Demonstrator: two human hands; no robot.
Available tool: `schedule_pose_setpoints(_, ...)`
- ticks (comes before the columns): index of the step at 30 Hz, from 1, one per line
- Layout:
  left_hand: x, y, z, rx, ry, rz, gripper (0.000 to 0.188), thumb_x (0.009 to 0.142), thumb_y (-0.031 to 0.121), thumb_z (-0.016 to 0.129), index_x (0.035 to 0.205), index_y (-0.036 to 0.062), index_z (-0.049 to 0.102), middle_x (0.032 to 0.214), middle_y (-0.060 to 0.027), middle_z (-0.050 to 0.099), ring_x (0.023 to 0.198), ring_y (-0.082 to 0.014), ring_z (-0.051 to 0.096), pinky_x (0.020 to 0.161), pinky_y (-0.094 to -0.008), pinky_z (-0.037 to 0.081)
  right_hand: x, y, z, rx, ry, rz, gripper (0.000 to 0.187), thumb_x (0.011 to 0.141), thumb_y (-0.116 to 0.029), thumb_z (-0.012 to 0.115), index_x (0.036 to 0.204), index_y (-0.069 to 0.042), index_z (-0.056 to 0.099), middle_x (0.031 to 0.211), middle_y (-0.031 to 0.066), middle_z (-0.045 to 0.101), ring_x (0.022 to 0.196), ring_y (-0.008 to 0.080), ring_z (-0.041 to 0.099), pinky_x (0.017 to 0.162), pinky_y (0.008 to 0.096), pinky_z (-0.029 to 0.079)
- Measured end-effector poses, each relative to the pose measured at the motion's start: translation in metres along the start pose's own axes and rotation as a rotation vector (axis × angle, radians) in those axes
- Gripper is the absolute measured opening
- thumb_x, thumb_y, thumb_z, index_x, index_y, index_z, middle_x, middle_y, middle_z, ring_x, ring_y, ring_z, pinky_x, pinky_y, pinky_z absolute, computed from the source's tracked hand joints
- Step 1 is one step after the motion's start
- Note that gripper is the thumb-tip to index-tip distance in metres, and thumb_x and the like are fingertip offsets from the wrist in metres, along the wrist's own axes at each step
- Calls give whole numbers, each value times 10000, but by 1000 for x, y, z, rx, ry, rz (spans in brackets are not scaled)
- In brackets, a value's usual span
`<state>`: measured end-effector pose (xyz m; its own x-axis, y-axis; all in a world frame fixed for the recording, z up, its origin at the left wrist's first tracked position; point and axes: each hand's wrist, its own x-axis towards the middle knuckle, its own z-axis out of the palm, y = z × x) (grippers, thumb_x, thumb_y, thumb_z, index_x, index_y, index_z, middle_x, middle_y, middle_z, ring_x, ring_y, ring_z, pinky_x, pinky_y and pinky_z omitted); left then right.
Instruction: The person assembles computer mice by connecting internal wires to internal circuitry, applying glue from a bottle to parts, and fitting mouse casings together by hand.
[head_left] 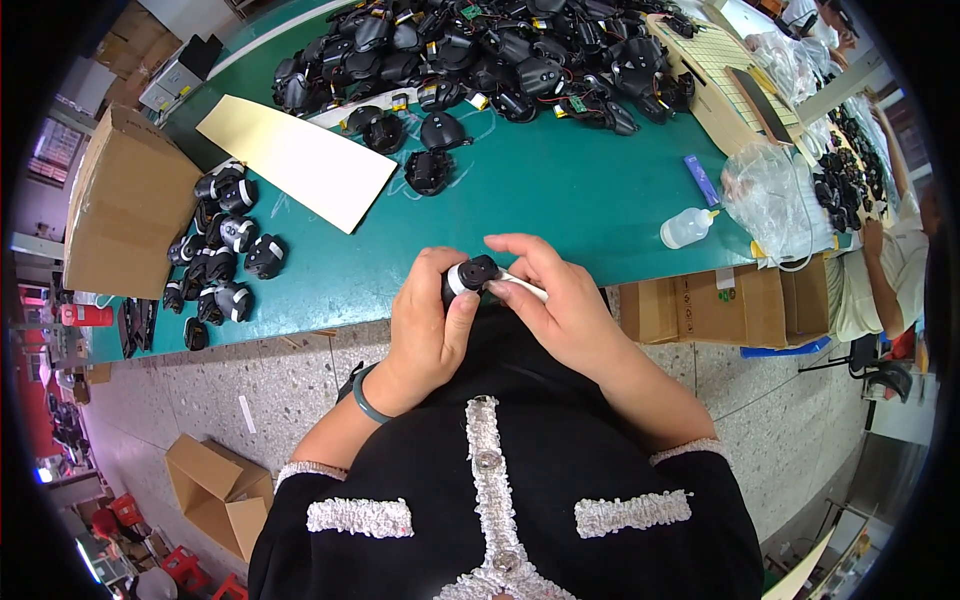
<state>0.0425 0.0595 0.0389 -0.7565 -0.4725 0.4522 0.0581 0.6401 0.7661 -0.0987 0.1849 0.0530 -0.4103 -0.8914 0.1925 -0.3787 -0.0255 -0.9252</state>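
At the table's near edge, in front of my body, my left hand (422, 325) is closed round a small black rounded plastic device (479, 270) with a white band on its side. My right hand (568, 315) pinches a thin white strip (527, 288) between thumb and fingers. One end of that strip meets the device's right side; whether it is attached there cannot be made out. Beyond my hands, a few similar black devices (428, 172) lie on the green table (540, 200).
A large heap of black devices (480, 55) covers the far side. Banded ones (238, 232) cluster at left, beside a cardboard box (130, 200). A cream board (300, 160) lies between. At right are a squeeze bottle (686, 228), a plastic bag (768, 200) and a co-worker's arm (880, 270).
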Motion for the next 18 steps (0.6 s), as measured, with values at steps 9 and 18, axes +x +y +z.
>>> schedule_pose_setpoints(9,0,-3,1,-122,-46,35,488,829,245,811,1123,19,493,986,-160,637,848,-307,645,739,-362,515,-1,4,-7,123,-90,43,395,917,-193,710,1266,-80,561,795,109,636,723,251,644,648,356,486)
schedule_pose_setpoints(18,2,1,0,-70,-33,-28,458,826,221,813,1105,25,507,980,-150,622,855,-292,635,748,-367,511,-4,2,-12,88,-128,-112,416,951,-79,592,1350,-57,478,972,150,656,848,299,658,756,387,510)
